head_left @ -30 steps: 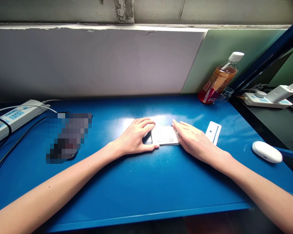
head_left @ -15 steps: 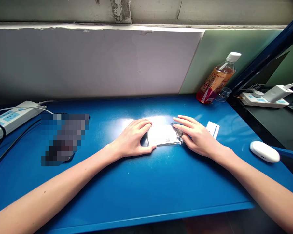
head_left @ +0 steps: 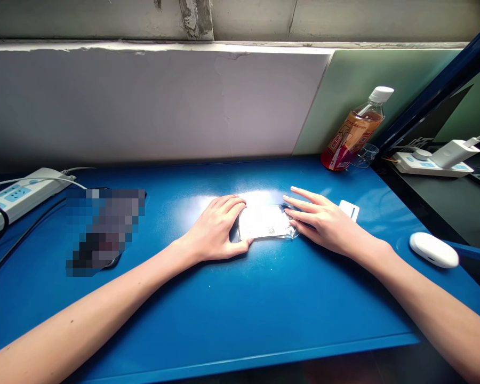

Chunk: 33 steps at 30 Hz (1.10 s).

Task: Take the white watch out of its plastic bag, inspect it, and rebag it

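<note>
A flat white packet in clear, shiny plastic lies on the blue table, with a small printed code near its lower edge. Glare washes out much of its top. My left hand grips the packet's left end, fingers at the far edge and thumb at the near edge. At the crinkled right end, my right hand is open, with its fingers stretched out and spread. Its lower fingertips rest at the plastic there. Behind that hand, a white card is partly hidden.
A drink bottle stands at the back right by a clear plastic cup. A white oval case lies at right. Power strips with cables and a pixelated, phone-like object are at left. A wall closes the back.
The packet has shifted slightly left with my left hand on its end. My right hand's fingers have straightened and spread, and its lower fingers have drawn back from gripping the packet's right end.
</note>
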Each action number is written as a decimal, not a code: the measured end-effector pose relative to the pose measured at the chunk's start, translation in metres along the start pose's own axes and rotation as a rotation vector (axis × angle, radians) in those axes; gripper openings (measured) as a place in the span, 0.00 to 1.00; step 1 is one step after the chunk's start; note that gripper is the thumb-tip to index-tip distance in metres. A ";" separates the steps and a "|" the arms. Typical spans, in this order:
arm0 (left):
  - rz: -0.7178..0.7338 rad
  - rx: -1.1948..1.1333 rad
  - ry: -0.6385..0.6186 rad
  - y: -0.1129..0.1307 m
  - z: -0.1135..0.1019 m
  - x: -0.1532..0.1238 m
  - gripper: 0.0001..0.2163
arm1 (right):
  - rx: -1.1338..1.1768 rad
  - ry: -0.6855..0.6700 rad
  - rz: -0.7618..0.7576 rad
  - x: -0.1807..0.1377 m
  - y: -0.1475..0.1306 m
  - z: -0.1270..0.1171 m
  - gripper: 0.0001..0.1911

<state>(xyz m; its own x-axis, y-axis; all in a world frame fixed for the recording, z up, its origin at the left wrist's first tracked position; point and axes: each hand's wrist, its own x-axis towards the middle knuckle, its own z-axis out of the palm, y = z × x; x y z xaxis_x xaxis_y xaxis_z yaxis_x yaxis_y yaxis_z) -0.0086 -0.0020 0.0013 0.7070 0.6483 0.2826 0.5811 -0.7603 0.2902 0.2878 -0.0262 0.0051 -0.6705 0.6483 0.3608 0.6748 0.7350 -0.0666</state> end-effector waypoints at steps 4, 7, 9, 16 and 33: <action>0.013 0.003 -0.030 0.000 -0.001 0.000 0.30 | 0.019 0.058 0.007 0.002 -0.001 -0.001 0.09; 0.031 0.010 -0.077 0.000 -0.002 -0.001 0.31 | 0.043 0.043 0.025 0.002 -0.001 0.000 0.09; 0.028 0.016 -0.110 0.000 -0.001 -0.001 0.32 | 0.063 0.019 0.043 0.001 -0.001 0.001 0.10; 0.000 0.018 -0.125 0.001 -0.001 0.000 0.33 | 0.123 -0.031 0.073 -0.001 0.001 0.004 0.15; 0.004 -0.011 -0.092 0.000 -0.001 0.002 0.33 | 0.326 0.081 0.102 0.000 0.000 0.012 0.15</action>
<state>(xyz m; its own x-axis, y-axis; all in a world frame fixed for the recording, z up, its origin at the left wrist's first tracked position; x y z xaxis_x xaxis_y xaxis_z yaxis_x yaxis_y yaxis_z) -0.0076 -0.0012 0.0026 0.7439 0.6381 0.1986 0.5739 -0.7622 0.2995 0.2845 -0.0238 -0.0065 -0.5692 0.7131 0.4092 0.5940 0.7008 -0.3951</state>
